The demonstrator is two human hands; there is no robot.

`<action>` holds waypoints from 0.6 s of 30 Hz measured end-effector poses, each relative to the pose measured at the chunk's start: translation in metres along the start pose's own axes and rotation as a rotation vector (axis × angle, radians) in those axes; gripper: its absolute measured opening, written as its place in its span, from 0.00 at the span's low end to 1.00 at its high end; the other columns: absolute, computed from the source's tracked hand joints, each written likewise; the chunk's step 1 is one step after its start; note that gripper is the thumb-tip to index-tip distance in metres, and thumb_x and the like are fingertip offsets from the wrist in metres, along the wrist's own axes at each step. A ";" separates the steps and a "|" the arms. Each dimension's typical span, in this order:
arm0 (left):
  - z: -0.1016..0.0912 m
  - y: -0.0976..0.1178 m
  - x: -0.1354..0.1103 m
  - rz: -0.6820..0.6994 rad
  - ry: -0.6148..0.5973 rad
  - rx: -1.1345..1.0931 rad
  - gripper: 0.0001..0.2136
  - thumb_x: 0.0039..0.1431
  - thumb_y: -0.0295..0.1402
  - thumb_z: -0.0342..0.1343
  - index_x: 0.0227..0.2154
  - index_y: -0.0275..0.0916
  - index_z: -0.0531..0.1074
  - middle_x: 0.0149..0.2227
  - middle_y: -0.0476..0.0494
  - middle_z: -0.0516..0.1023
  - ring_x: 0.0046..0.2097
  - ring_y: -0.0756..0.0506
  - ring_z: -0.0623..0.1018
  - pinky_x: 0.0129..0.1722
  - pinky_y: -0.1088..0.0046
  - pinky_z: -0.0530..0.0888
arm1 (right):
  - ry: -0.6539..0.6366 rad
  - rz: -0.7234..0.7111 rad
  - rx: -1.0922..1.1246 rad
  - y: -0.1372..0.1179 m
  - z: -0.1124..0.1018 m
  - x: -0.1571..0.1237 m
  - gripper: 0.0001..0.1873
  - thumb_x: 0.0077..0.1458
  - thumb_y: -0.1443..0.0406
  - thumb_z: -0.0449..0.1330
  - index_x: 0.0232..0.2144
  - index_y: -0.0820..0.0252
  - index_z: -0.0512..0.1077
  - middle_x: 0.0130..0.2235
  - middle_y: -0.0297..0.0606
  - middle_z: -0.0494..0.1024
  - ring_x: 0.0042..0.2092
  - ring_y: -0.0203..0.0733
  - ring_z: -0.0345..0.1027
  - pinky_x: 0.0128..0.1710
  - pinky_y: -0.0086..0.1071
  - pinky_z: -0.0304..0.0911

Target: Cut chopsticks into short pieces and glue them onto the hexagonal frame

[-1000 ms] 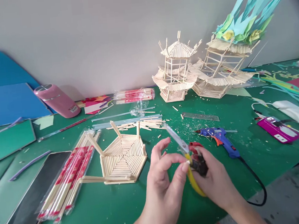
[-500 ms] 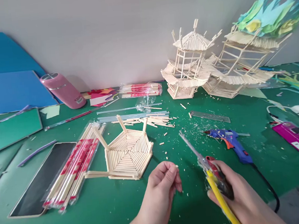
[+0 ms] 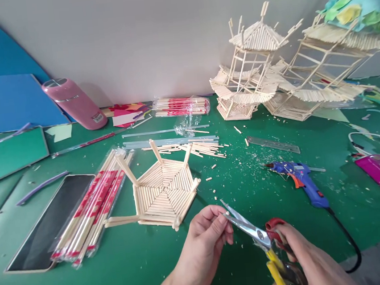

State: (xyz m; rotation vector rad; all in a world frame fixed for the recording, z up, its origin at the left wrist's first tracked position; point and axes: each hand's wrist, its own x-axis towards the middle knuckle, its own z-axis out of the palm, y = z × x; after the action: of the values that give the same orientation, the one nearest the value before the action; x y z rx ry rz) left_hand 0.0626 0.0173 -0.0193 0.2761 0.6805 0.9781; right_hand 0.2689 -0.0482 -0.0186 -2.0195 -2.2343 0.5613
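Note:
My left hand is closed in a pinch, thumb against forefinger, on a short piece of wooden stick of which only a tiny pale tip shows. In my right hand is a pair of scissors with red and yellow handles. Their blades are apart, and the tips reach my left fingertips around the stick's end. Beyond my left hand lies a flat, many-sided stick base with several short upright posts, two of them leaning outward.
A blue glue gun lies at right, its cord curving forward. Wrapped stick bundles overlap a dark panel at left. Loose sticks, a clear ruler and a pink bottle lie farther back. Stick pavilions stand behind.
The scissors have opened and swung left, bringing their blades to my left fingertips. My left hand keeps its pinch. The whole view has shifted slightly.

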 end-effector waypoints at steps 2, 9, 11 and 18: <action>0.000 0.001 -0.001 0.008 0.002 0.013 0.05 0.51 0.30 0.60 0.28 0.34 0.72 0.22 0.49 0.70 0.25 0.53 0.66 0.27 0.78 0.61 | -0.051 -0.020 -0.014 0.004 0.003 -0.002 0.40 0.40 0.60 0.60 0.55 0.59 0.49 0.47 0.53 0.72 0.39 0.53 0.73 0.30 0.34 0.71; -0.001 0.003 -0.001 0.068 -0.026 0.078 0.05 0.51 0.32 0.60 0.28 0.36 0.73 0.24 0.50 0.70 0.26 0.53 0.66 0.28 0.78 0.62 | -0.088 -0.024 0.050 0.001 0.003 0.000 0.41 0.40 0.62 0.60 0.55 0.60 0.49 0.48 0.52 0.72 0.42 0.53 0.72 0.33 0.35 0.71; -0.001 0.003 -0.002 0.077 -0.035 0.100 0.04 0.51 0.32 0.60 0.28 0.37 0.73 0.24 0.50 0.70 0.26 0.53 0.66 0.28 0.78 0.63 | -0.070 -0.042 0.091 -0.004 0.001 0.002 0.40 0.39 0.64 0.60 0.55 0.60 0.49 0.47 0.51 0.72 0.42 0.51 0.72 0.34 0.34 0.71; 0.001 0.007 -0.003 0.102 -0.045 0.166 0.04 0.51 0.33 0.60 0.28 0.38 0.73 0.25 0.50 0.70 0.27 0.52 0.67 0.28 0.78 0.63 | -0.048 -0.023 0.231 -0.012 -0.006 0.004 0.38 0.37 0.65 0.61 0.52 0.56 0.53 0.46 0.47 0.73 0.39 0.50 0.73 0.33 0.32 0.71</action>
State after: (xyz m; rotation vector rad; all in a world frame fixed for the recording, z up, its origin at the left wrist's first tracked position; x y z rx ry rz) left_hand 0.0577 0.0183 -0.0137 0.4811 0.7135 1.0111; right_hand 0.2587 -0.0443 -0.0095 -1.8830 -2.1029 0.8312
